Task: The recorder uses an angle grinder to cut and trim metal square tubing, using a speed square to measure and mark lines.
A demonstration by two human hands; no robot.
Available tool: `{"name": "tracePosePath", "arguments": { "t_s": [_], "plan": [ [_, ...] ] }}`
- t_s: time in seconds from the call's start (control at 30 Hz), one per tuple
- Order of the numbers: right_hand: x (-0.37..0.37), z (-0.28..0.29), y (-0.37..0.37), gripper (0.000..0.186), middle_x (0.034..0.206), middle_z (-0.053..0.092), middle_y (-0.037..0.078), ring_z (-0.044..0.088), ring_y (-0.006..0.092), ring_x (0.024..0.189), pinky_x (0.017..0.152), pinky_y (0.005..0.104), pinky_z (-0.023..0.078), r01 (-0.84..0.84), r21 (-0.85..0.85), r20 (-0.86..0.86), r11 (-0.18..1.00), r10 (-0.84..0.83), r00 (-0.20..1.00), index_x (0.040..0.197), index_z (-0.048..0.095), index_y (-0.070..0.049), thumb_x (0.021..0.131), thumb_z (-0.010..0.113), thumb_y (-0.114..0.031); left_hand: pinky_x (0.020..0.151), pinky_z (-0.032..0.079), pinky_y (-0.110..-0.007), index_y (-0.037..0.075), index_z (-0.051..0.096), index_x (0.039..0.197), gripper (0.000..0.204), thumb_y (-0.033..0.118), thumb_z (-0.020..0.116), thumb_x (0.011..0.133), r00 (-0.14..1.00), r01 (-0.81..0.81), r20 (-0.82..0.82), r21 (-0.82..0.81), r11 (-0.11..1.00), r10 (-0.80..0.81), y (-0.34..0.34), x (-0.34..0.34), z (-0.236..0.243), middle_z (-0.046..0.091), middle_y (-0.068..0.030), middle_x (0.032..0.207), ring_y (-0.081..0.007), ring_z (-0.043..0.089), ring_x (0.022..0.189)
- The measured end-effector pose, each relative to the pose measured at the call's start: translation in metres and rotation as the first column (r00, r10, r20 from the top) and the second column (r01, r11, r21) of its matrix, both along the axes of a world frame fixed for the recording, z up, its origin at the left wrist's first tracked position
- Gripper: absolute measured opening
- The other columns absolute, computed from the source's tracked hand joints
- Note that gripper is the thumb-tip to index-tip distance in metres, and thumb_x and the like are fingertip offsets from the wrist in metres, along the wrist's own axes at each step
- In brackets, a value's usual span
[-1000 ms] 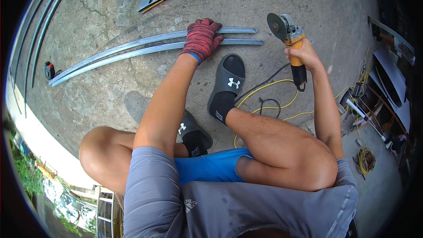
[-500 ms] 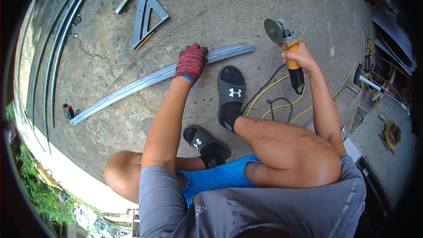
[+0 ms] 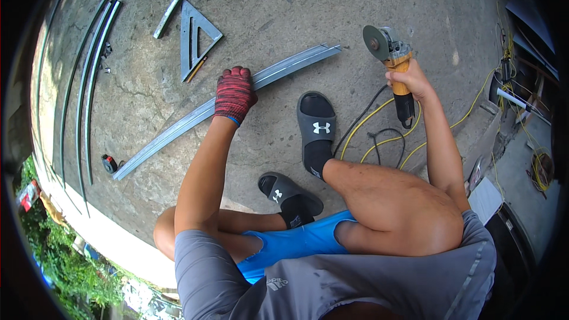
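In a red and black knit glove, my left hand (image 3: 235, 93) wraps round a long silver metal channel (image 3: 172, 136) lying slantwise on the concrete. The channel's far right end has a pointed, angled edge. My bare right hand (image 3: 412, 80) grips an angle grinder (image 3: 398, 62) by its yellow and black body. The grinder is held up to the right of the channel's end, apart from it, its dark disc (image 3: 376, 42) facing up and left. A black cord (image 3: 364, 120) leads away from the grinder's side toward my foot.
A metal speed square (image 3: 200, 41) with a pencil (image 3: 197, 69) beside it lies beyond my left hand. Another metal strip (image 3: 178, 3) is above it. Several long metal strips (image 3: 89, 92) lie at the left. A tape measure (image 3: 109, 163) sits by the channel's near end. Yellow cable (image 3: 474, 112) runs at right.
My left hand has slid left and nearer along the channel, which is tilted a little more steeply. The grinder stays in my right hand, and the whole view has shifted slightly.
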State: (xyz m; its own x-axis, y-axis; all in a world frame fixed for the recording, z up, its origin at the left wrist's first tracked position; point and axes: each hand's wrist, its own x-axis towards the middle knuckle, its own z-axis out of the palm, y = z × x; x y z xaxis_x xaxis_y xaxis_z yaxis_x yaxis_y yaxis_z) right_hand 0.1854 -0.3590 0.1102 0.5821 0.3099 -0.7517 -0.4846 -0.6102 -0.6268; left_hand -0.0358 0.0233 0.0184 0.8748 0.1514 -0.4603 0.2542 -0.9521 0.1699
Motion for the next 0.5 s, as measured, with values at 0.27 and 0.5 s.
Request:
{"name": "tracePosePath", "arguments": {
  "t_s": [0.27, 0.5],
  "plan": [
    [0.009, 0.019, 0.005, 0.039, 0.085, 0.062, 0.006, 0.065, 0.0157, 0.069, 0.063, 0.0308, 0.054, 0.117, 0.122, 0.041, 0.986, -0.123, 0.992, 0.107, 0.057, -0.001, 0.074, 0.076, -0.011, 0.086, 0.052, -0.044, 0.002, 0.056, 0.124, 0.063, 0.023, 0.077, 0.069, 0.993, -0.118, -0.046, -0.354, 0.928, 0.109, 0.082, 0.039, 0.028, 0.069, -0.0209, 0.102, -0.0369, 0.066, 0.097],
    [0.012, 0.030, -0.002, 0.044, 0.084, 0.061, 0.007, 0.064, 0.0161, 0.071, 0.066, 0.0301, 0.055, 0.147, 0.200, 0.054, 0.969, -0.161, 0.986, 0.111, 0.056, -0.001, 0.075, 0.076, -0.015, 0.082, 0.053, -0.039, -0.001, 0.057, 0.125, 0.055, 0.018, 0.075, 0.076, 0.888, -0.180, -0.446, -0.563, 0.807, -0.113, 0.081, 0.060, 0.048, 0.070, -0.0159, 0.094, -0.0253, 0.067, 0.087]
  ]
}}
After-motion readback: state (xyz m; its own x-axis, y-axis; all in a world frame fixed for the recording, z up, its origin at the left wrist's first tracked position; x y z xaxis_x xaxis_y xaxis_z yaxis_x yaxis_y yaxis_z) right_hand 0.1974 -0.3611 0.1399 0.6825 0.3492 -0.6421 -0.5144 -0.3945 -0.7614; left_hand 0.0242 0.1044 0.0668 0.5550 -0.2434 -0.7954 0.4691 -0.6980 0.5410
